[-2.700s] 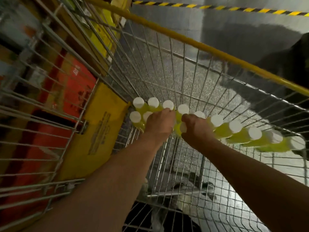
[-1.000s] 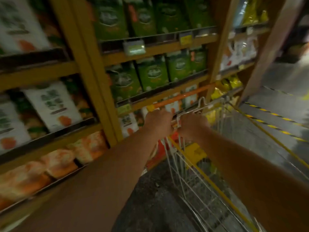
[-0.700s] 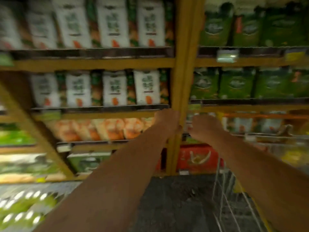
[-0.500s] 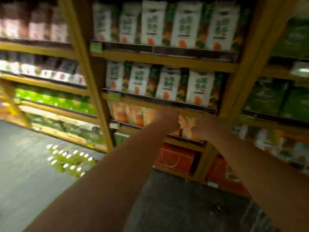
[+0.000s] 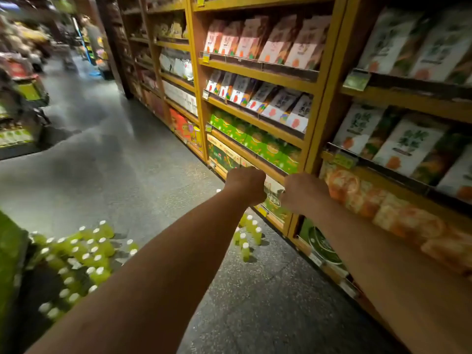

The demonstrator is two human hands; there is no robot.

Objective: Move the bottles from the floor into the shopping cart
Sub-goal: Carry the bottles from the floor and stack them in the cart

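Note:
Several green bottles with white caps (image 5: 84, 254) stand and lie in a cluster on the grey floor at the lower left. A smaller group of the same bottles (image 5: 249, 232) stands by the foot of the shelving, just below my hands. Both arms are stretched forward at chest height. Only the backs of my left hand (image 5: 245, 185) and my right hand (image 5: 304, 191) show, with the fingers curled under and nothing visible in them. The shopping cart is out of view.
Yellow wooden shelving (image 5: 258, 75) full of boxed and bagged goods runs along the right side. The grey aisle floor (image 5: 122, 159) stretches away to the far left. A green object (image 5: 10, 254) sits at the left edge, and low displays (image 5: 23, 98) stand beyond it.
My hands left the bottles in the cart and came up. The view swung left from the cart, past the shelves, to the aisle and the bottles on the floor.

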